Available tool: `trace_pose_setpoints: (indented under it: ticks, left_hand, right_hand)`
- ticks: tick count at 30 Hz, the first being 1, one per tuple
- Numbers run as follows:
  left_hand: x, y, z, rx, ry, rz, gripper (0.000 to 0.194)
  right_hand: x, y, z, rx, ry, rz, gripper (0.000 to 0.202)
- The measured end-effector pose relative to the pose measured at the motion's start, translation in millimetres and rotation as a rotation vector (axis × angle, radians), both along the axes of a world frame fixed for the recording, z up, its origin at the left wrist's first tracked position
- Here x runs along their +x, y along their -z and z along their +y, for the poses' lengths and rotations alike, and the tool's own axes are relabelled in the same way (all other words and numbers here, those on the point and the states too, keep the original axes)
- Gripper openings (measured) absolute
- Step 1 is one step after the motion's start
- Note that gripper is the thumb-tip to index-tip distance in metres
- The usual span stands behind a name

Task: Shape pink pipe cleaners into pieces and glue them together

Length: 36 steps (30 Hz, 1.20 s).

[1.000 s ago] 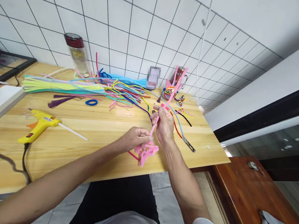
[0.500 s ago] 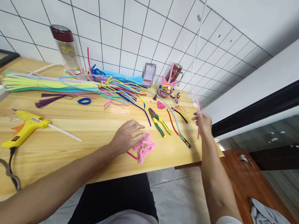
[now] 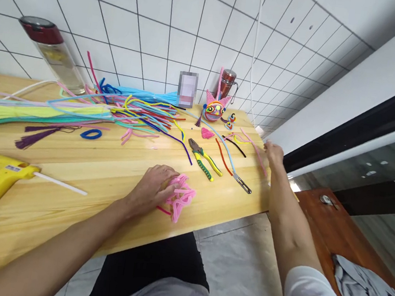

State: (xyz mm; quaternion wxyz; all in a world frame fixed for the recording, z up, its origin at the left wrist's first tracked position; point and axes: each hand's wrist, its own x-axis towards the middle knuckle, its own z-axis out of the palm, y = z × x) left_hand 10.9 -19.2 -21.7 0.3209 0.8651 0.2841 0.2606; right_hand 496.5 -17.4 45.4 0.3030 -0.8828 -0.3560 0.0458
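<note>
My left hand (image 3: 152,186) rests on the wooden table, its thumb and bent fingers gripping the edge of a loose pink pipe-cleaner shape (image 3: 183,197) made of bent loops. Near the table's right edge is my right hand (image 3: 274,153), with its fingers slightly apart and no object visible in them. Just left of that hand, a long pink pipe cleaner (image 3: 257,149) lies on the tabletop. Pliers (image 3: 205,161) with green and yellow handles lie between my hands, beside a red pipe cleaner (image 3: 223,156) and a small dark metal tool (image 3: 243,183).
Bundled colourful pipe cleaners (image 3: 78,112) spread along the back left. A yellow glue gun (image 3: 6,178) with a cord lies at left. By the tiled wall stand a glass bottle (image 3: 58,59), a pink-eared figure (image 3: 214,110) and a red-brown flask (image 3: 227,84).
My right hand has let go of the long pink pipe cleaner, which now lies on the table. My left fingers have closed in on the pink shape. The view has shifted right.
</note>
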Motion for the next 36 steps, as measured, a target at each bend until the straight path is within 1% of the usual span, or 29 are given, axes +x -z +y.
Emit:
trace_pose_setpoints:
  ticks: [2, 3, 4, 5, 7, 8, 9, 11, 12, 14, 15, 17, 20, 23, 26, 27, 28, 29, 31, 32, 34, 36]
  left_hand:
    - [0, -4.1, -3, -0.028, 0.02, -0.001, 0.025]
    - [1, -5.8, -4, -0.038, 0.02, -0.005, 0.021]
    - [2, -7.3, -5, -0.05, 0.011, -0.011, 0.018]
    - [3, -8.5, -6, -0.07, -0.007, -0.022, 0.015]
    - [5, -10.0, -6, -0.15, -0.086, -0.056, 0.021]
    - [6, -10.5, -6, -0.206, -0.147, -0.084, 0.023]
    - [6, -10.7, -4, -0.264, -0.2, -0.13, 0.023]
    - [6, -11.1, -1, -0.336, -0.289, -0.22, 0.023]
    - [6, -11.3, 1, -0.354, -0.323, -0.253, 0.023]
    - [5, -12.1, 5, -0.381, -0.362, -0.305, 0.021]
    - [5, -12.7, 6, -0.397, -0.367, -0.335, 0.021]
    - [3, -14.5, 10, -0.429, -0.368, -0.405, 0.021]
    - [0, -19.8, 20, -0.521, -0.348, -0.549, 0.026]
    - [-5, -26.9, 36, -0.646, -0.31, -0.666, 0.036]
    - [-11, -28.3, 51, -0.728, -0.335, -0.688, 0.048]
    - [-13, -26.3, 54, -0.713, -0.365, -0.681, 0.052]
    - [-15, -23.0, 56, -0.665, -0.398, -0.664, 0.057]
    - [-17, -18.9, 57, -0.579, -0.426, -0.637, 0.062]
    - [-20, -10.1, 55, -0.312, -0.462, -0.554, 0.071]
    - [-22, -6.3, 53, -0.159, -0.473, -0.502, 0.071]
    - [-25, -1.3, 46, 0.114, -0.479, -0.399, 0.063]
    - [-27, 0.3, 38, 0.296, -0.443, -0.296, 0.048]
  right_hand:
    - [2, -7.4, 3, 0.107, 0.038, 0.034, 0.037]
    - [-1, -10.5, 5, 0.202, 0.034, 0.075, 0.037]
    - [-9, -13.0, 7, 0.3, 0.003, 0.13, 0.034]
    - [-21, -14.7, 8, 0.372, -0.056, 0.184, 0.029]
    - [-61, -16.4, 9, 0.401, -0.274, 0.261, 0.023]
    - [-86, -16.5, 7, 0.365, -0.41, 0.299, 0.025]
    - [-114, -16.1, 4, 0.32, -0.551, 0.335, 0.03]
    - [-170, -13.8, -4, 0.226, -0.783, 0.419, 0.041]
    - [-195, -11.8, -7, 0.162, -0.883, 0.454, 0.047]
    - [-236, -7.2, -10, 0.094, -1.002, 0.443, 0.057]
    - [-251, -5.0, -8, 0.077, -1.028, 0.429, 0.059]
    - [-272, -1.6, -1, 0.062, -1.042, 0.458, 0.059]
    - [-290, 1.5, 15, 0.066, -1.039, 0.686, 0.046]
    - [-302, 3.8, 29, 0.146, -0.972, 0.93, 0.039]
    - [-312, 8.7, 40, 0.245, -0.874, 0.999, 0.042]
    - [-315, 11.6, 44, 0.266, -0.849, 0.991, 0.043]
    - [-318, 15.0, 46, 0.284, -0.826, 0.977, 0.044]
    - [-321, 18.9, 49, 0.302, -0.803, 0.963, 0.044]
    - [-324, 27.5, 52, 0.337, -0.758, 0.944, 0.045]
    - [-325, 31.7, 52, 0.352, -0.737, 0.936, 0.045]
    - [-326, 39.4, 51, 0.381, -0.701, 0.921, 0.045]
    - [-325, 45.9, 49, 0.414, -0.668, 0.917, 0.045]
